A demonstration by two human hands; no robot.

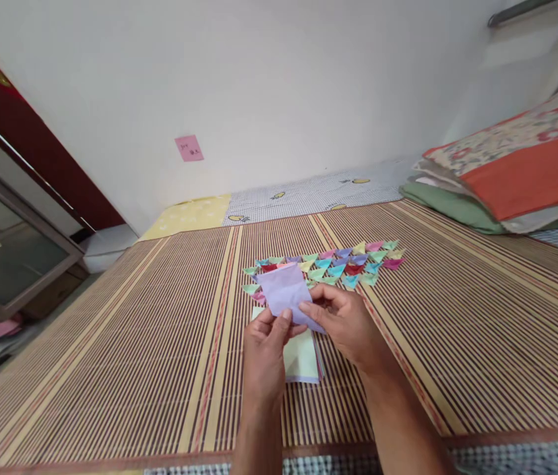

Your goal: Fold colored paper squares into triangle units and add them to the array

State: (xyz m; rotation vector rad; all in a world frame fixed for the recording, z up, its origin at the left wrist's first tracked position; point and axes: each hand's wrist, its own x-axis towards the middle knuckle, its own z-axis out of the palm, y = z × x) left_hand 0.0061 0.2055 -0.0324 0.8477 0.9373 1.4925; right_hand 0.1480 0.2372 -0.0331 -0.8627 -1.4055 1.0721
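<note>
Both hands grip a lilac sheet of paper [283, 288] held up above the striped mat. My left hand [269, 343] is closed on its lower left edge, thumb on the near face. On the right edge, my right hand [341, 320] pinches the same sheet between thumb and fingers. Beneath the hands lies a stack of paper sheets [301, 359], pale green on top, partly covered by the left hand. Just beyond the sheet, several small folded paper pieces [336, 270] in many colours are laid out in rows; the lilac sheet hides some of them.
A striped bamboo mat [150, 343] covers the bed. Folded bedding [531, 171] in orange, floral and green is piled at the right. A white wall [279, 86] with a pink note [188, 148] rises behind. A glass-fronted cabinet [6, 231] stands at the left.
</note>
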